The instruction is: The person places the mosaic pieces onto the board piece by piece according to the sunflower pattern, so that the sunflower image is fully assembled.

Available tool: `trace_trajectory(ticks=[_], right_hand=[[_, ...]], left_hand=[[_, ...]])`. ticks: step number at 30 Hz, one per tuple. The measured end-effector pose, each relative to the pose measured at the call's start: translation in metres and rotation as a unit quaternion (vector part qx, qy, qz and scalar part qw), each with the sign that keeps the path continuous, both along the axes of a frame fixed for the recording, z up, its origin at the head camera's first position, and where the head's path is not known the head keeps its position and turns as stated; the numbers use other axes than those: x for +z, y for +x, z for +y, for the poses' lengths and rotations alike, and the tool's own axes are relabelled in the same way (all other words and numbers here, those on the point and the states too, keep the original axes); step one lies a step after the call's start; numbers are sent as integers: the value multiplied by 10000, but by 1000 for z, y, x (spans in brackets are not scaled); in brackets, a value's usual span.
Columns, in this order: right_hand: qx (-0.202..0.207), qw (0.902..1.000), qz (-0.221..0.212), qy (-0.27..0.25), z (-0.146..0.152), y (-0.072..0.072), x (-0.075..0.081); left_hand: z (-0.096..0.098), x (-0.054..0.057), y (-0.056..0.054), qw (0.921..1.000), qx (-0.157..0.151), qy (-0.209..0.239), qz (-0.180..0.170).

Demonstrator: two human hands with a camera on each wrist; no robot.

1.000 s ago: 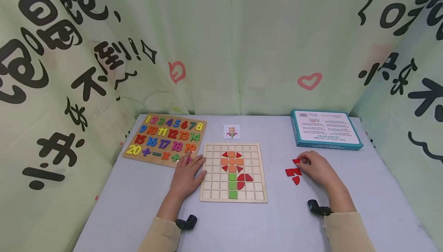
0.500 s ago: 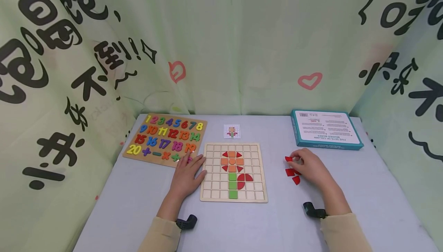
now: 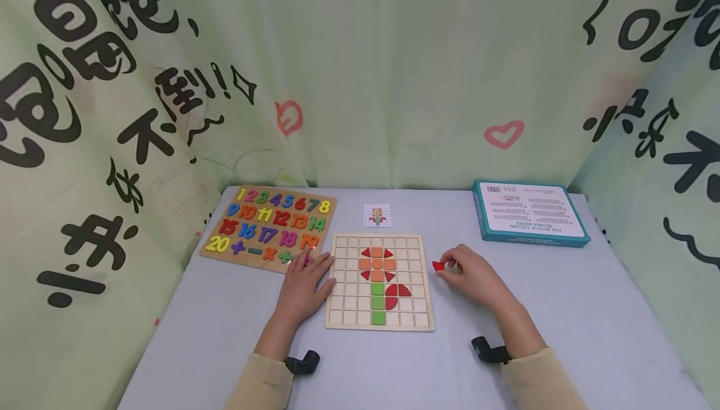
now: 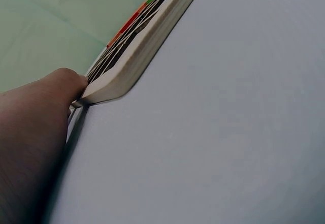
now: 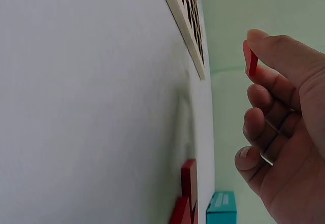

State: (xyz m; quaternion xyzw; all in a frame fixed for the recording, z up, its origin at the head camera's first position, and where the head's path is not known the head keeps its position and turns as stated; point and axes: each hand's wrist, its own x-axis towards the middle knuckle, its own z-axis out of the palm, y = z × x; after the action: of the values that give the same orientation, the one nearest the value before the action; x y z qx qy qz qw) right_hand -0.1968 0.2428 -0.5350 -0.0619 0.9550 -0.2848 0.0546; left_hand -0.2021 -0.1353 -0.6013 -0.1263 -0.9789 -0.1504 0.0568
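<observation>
Between the thumb and forefinger of my right hand (image 3: 469, 274) is a small red mosaic tile (image 5: 250, 59), pinched and held up beside the right edge of a wooden grid board (image 3: 350, 317). On that board, orange squares, red pieces and green squares (image 3: 378, 303) form a flower with a stem. Three rounded red pieces (image 3: 392, 302) lie to the right of the stem. My left hand (image 3: 304, 288) rests with fingers spread at the board's left edge, thumb on its rim (image 4: 119, 84); its fingertips reach the corner of the number board (image 3: 261, 262).
Loose red tiles (image 5: 189, 181) lie on the table in the right wrist view, hidden by my right arm in the head view. Behind the grid board is a small pattern card (image 3: 377, 215). A teal-edged box (image 3: 531, 210) sits at the back right, before a green curtain (image 3: 427, 85).
My right hand has picked up a red tile from the loose pile and carried it left towards the grid board. The left hand has stayed in place.
</observation>
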Motion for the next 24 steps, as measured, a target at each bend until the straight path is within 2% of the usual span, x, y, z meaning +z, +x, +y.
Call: trace_trajectory(ticks=[14,24], right_hand=[[615,9977,-261,-150,-66,8,-1],[1077,9941,41,-109,-96,13,-1]], left_hand=[[-1,0,1,10000,-19,52,-9],[-1,2,1,10000,-49,41,3]])
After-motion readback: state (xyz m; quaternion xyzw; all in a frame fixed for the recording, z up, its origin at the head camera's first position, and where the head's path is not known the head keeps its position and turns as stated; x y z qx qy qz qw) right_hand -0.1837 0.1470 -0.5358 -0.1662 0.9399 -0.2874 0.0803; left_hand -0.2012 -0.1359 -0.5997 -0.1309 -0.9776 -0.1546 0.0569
